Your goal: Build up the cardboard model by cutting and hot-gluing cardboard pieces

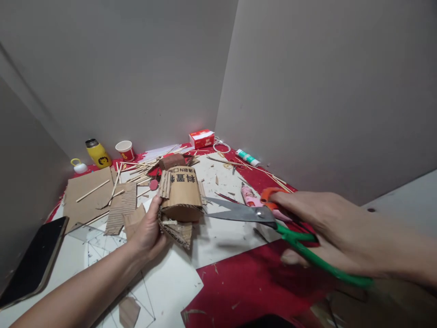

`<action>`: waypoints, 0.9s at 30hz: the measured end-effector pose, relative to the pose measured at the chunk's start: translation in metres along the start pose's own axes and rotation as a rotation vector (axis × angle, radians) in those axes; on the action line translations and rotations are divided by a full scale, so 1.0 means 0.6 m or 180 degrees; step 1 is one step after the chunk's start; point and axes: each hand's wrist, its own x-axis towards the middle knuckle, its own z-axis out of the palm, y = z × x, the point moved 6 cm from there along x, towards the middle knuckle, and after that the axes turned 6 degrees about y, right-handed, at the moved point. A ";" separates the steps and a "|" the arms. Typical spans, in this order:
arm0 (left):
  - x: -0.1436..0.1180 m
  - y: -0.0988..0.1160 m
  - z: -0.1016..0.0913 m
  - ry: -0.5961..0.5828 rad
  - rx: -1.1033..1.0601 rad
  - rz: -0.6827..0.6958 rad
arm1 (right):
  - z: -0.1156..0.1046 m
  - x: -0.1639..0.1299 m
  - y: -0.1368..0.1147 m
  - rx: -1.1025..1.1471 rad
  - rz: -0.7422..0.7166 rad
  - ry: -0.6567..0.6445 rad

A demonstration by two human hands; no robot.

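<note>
My left hand [147,230] grips a curved piece of corrugated cardboard [180,193] with black printed characters, holding it up above the table. My right hand [317,225] holds a pair of scissors [246,212] with one orange and one green handle. The steel blades are parted a little and their tips touch the right edge of the cardboard.
A red table [246,287] in a grey corner carries white sheets [167,282], flat cardboard [87,196], several wooden sticks [136,171], a black phone [32,262], a yellow bottle [98,154], a paper cup [124,150], a red-and-white box [202,138] and a glue tube [248,157].
</note>
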 end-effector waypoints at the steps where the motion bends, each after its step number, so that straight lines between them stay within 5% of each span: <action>1: -0.002 -0.001 0.000 -0.0005 0.0013 0.0013 | 0.001 0.012 -0.007 0.0017 -0.0140 0.0007; 8: -0.013 -0.012 0.006 -0.0092 0.0221 -0.0169 | 0.014 0.033 -0.018 -0.0261 -0.0759 0.0166; 27: -0.018 -0.015 0.007 -0.0010 0.0165 -0.0155 | -0.007 0.041 -0.028 -0.1082 -0.1097 0.0264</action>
